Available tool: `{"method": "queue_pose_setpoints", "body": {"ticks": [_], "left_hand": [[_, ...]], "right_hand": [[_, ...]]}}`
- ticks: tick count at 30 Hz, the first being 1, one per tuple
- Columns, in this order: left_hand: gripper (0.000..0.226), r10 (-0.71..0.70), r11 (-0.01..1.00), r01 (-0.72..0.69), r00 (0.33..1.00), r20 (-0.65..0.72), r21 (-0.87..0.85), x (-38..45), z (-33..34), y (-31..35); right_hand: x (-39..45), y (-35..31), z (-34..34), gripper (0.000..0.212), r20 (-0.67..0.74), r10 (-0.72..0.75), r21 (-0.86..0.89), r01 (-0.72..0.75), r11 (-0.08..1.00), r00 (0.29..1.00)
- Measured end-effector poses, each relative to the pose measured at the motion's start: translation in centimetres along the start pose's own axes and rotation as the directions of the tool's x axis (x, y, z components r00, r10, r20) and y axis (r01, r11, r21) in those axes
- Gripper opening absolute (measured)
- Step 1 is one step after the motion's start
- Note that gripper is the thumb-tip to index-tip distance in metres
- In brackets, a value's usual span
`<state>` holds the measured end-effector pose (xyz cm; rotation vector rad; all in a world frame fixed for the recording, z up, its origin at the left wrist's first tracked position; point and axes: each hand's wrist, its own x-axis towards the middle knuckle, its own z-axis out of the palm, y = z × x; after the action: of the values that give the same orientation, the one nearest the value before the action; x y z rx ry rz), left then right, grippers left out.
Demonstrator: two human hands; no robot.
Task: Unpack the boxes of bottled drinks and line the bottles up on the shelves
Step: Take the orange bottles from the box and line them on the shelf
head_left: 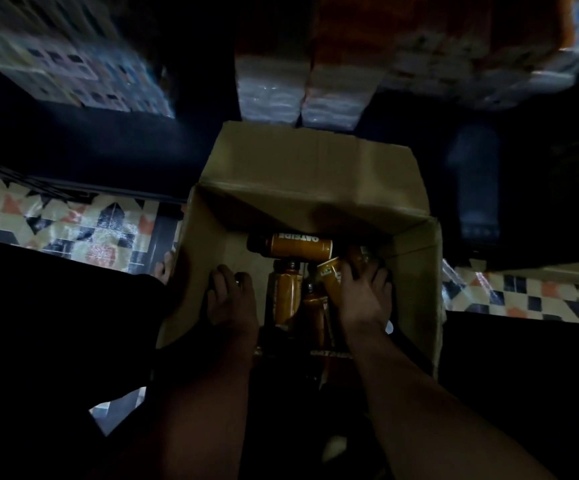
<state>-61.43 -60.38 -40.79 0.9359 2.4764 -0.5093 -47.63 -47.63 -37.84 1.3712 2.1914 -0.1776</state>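
An open cardboard box (315, 168) stands on the floor in front of me, its far flap folded back. Inside lie several orange-brown bottles with dark caps; one labelled bottle (295, 245) lies crosswise at the far side. Both my arms reach down into the box. My right hand (364, 296) has its fingers curled round a bottle (331, 277) at the right. My left hand (232, 299) is down at the left of the bottles, its fingers bent over something small and dark that I cannot make out. The scene is very dim.
Shrink-wrapped packs of drinks (281, 95) stand beyond the box, with more blurred packs (73, 64) at the upper left. Patterned floor tiles (73, 226) show left and right of the box. A bare foot (165, 268) touches the box's left wall.
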Motion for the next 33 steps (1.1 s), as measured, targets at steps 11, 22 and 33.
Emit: {"method": "queue_pose_setpoints", "body": {"ticks": [11,22,33], "left_hand": [[0.048,0.138,0.990,-0.139,0.990,-0.025,-0.029,1.0,-2.3,-0.8],[0.078,-0.041,0.538,-0.033,0.997,-0.065,-0.843,3.1,-3.1,-0.8],[0.095,0.004,0.800,0.089,0.988,0.153,-0.594,2.8,-1.0,-2.2]], "right_hand": [[-0.2,0.4,-2.5,0.075,0.019,-0.038,0.113,0.036,0.993,0.999],[-2.4,1.5,-3.6,0.071,0.017,0.010,0.412,-0.016,0.911,1.000],[-1.2,2.6,-2.8,0.074,0.023,-0.183,0.202,0.174,0.964,0.983]]}}
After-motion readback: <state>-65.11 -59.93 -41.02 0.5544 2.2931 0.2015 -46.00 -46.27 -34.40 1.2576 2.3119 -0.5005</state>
